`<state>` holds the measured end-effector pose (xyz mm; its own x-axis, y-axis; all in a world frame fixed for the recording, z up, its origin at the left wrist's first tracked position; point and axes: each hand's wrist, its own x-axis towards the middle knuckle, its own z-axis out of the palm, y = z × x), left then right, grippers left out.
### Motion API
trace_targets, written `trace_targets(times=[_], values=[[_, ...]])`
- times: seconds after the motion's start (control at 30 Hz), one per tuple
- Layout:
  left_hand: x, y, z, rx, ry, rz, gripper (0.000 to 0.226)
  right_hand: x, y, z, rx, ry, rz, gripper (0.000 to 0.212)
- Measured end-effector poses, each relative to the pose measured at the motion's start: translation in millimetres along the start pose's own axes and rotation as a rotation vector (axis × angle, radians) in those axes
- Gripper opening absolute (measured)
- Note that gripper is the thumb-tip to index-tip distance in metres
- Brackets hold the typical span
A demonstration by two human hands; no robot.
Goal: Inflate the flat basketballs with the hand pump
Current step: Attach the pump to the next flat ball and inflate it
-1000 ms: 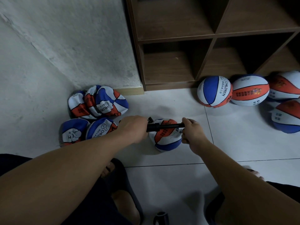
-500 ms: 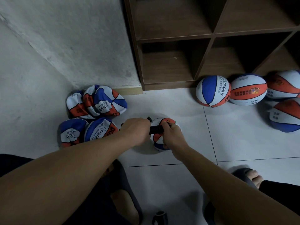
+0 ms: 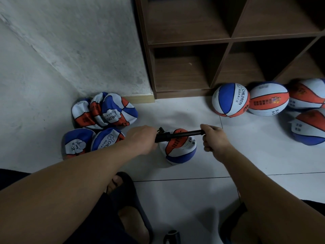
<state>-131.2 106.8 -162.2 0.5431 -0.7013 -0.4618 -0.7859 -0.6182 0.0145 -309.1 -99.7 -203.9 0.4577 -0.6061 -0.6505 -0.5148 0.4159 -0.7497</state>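
Pump [image 3: 179,135] extended over ball [image 3: 177,150].
Left hand [image 3: 140,138] grip holds the barrel, right hand [image 3: 213,137] grip holds the handle.

Wall [image 3: 70,50] at 10 o'clock: rough, matt plaster, chalky and blotched. Floor [image 3: 255,155]: smooth pale tiles, faint sheen, dark grout lines. Shelf unit [image 3: 184,73] at 12 o'clock: brown wood-grain board, matt. Hand pump [image 3: 179,134], centre: black plastic look, matt barrel with a slight gleam along its top. Flat basketballs [image 3: 103,111] at 9 o'clock: creased, crumpled skin, dull finish. Inflated basketballs [image 3: 230,100] at 2 o'clock: taut, smooth panels, soft satin shine. Slipper [image 3: 128,196] at 6 o'clock: dark, matt, rubbery-looking.
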Motion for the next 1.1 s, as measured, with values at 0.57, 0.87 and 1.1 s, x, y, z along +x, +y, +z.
trace_targets(times=[0.57, 0.87, 1.1], values=[[-4.3, 19.4, -12.6, -0.013, 0.031, 0.055, 0.019, -36.7, 10.6, 84.9, -0.154, 0.018, -0.152, 0.038], [-4.2, 22.8, -14.7, -0.080, 0.064, 0.034, 0.014, -30.0, -4.7, 64.3, -0.187, -0.085, -0.169, 0.046], [-7.0, 13.7, -21.9, -0.078, 0.077, 0.001, 0.035, -4.7, -15.5, 1.6, -0.038, 0.064, -0.156, 0.027]])
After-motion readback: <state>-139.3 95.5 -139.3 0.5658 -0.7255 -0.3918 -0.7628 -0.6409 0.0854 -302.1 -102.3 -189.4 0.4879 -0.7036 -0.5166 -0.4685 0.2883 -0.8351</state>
